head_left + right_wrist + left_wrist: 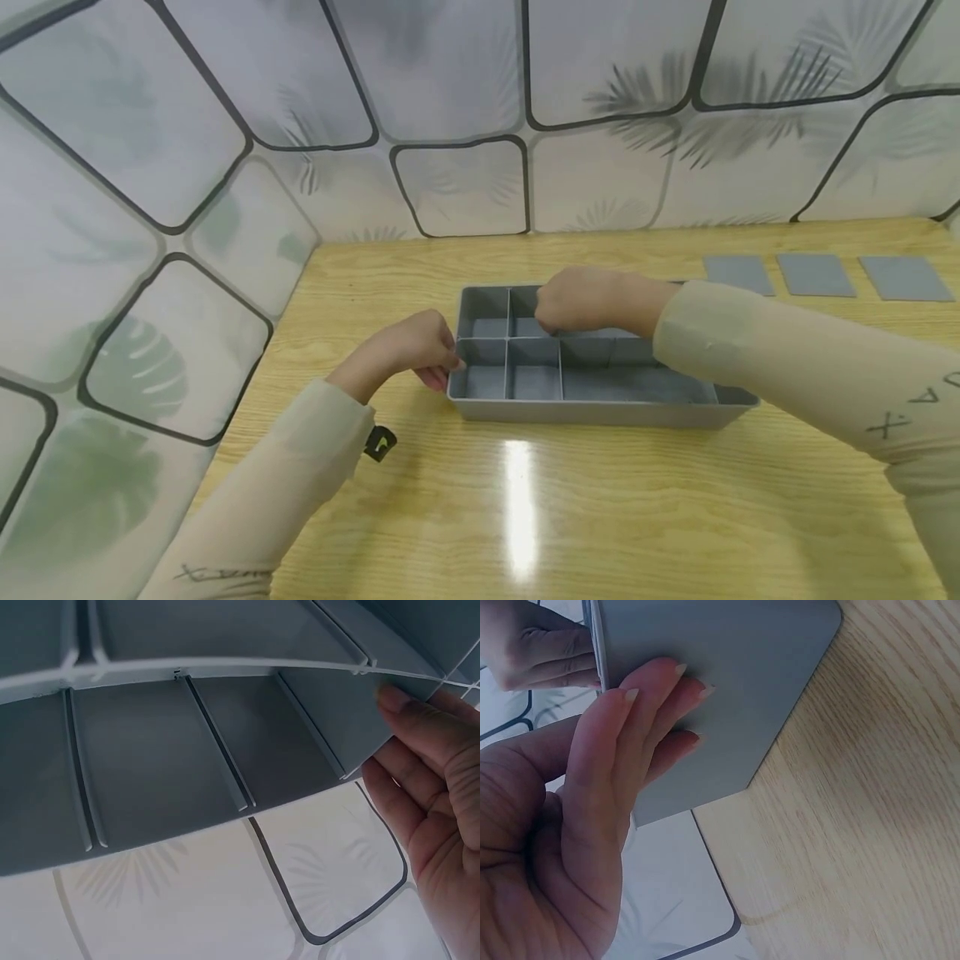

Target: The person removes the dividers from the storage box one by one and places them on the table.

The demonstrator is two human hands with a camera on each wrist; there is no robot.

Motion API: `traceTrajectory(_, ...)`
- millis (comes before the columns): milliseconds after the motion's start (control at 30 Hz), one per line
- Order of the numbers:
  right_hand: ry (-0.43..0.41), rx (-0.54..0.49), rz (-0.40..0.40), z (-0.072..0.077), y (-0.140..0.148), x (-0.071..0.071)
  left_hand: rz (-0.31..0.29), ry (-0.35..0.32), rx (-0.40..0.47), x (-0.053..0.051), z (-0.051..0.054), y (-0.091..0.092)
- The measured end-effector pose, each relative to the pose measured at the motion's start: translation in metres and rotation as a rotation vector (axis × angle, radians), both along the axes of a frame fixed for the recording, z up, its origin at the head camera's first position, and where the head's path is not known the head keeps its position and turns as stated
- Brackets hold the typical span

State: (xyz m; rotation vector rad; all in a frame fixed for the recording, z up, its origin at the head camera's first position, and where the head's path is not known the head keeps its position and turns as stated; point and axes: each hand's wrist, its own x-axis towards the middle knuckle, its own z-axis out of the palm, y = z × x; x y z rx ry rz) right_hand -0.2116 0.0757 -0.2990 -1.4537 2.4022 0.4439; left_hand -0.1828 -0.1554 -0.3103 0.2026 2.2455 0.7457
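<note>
Crosswise to the grey box's [600,413] long axis, a divider [345,712] stands in its far row, pinched by the right hand [576,300]; the left hand [414,343] pinches its left end wall [735,712].

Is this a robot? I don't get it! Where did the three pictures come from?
No robot here: those are a person's bare left hand and right hand. The wide picture comes from a camera worn on the head, looking down; the other two come from cameras on each wrist. On the table sits a long gray box split into compartments, with three loose gray squares toward the back right. The left fingers grip the box's end wall. The right fingers pinch an upright gray divider inside the box.
</note>
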Motion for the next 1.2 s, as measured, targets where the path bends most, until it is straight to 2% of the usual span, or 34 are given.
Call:
traceTrajectory(233,0.045,-0.012,0.084,0.003,0.0,0.0,0.0,-0.002,0.0,0.0,0.003,0.001)
traceTrajectory(600,0.096,-0.039,0.109,0.006,0.0,-0.001,-0.003,0.002,0.001,-0.002,0.003,0.0)
traceTrajectory(833,0.062,-0.067,0.07,0.009,0.002,0.0,-0.009,0.004,0.003,-0.001,0.002,0.0)
traceTrajectory(1067,0.054,-0.02,0.047,0.014,0.001,0.001,-0.004,0.005,0.003,0.0,0.001,0.0)
traceTrajectory(1200,0.029,-0.023,0.001,0.017,0.001,0.001,-0.006,0.005,0.005,0.0,0.001,0.0)
